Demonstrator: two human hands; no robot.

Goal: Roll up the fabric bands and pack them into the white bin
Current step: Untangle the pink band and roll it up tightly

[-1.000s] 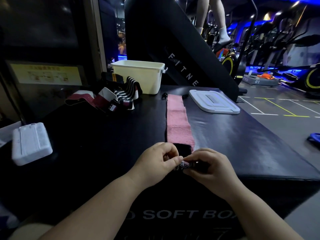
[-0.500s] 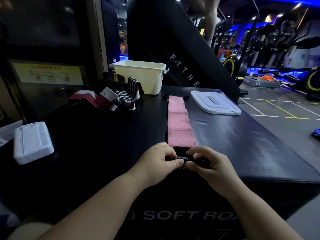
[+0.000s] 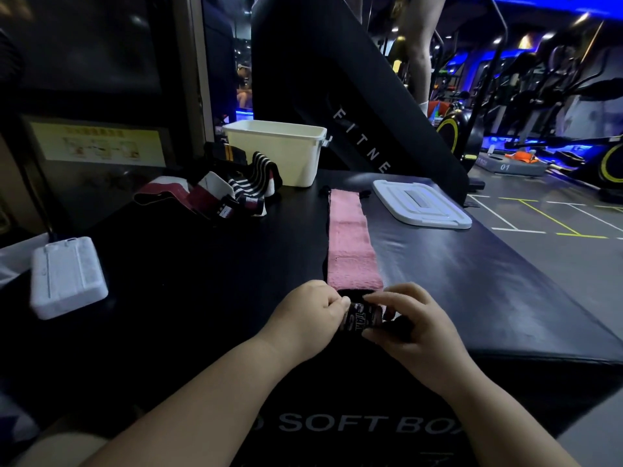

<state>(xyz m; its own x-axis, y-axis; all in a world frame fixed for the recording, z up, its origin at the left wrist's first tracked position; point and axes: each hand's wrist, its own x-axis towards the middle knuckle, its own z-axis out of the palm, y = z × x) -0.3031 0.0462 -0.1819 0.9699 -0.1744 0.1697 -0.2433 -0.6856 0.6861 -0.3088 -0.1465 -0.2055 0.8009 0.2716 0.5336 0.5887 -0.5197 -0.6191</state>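
Pink fabric band (image 3: 350, 244) lies lengthwise from the soft box's (image 3: 488, 281) near edge toward the white bin (image 3: 279, 156) at the far edge. Left hand (image 3: 303, 318) and right hand (image 3: 418, 326) both pinch its rolled near end; next, I'd say, tight turns forward.

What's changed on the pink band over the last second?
The left hand and right hand, still pinching the near end of the pink band, have turned it into a thicker roll, print showing. The flat pink length, white bin, lid and loose bands stayed put.
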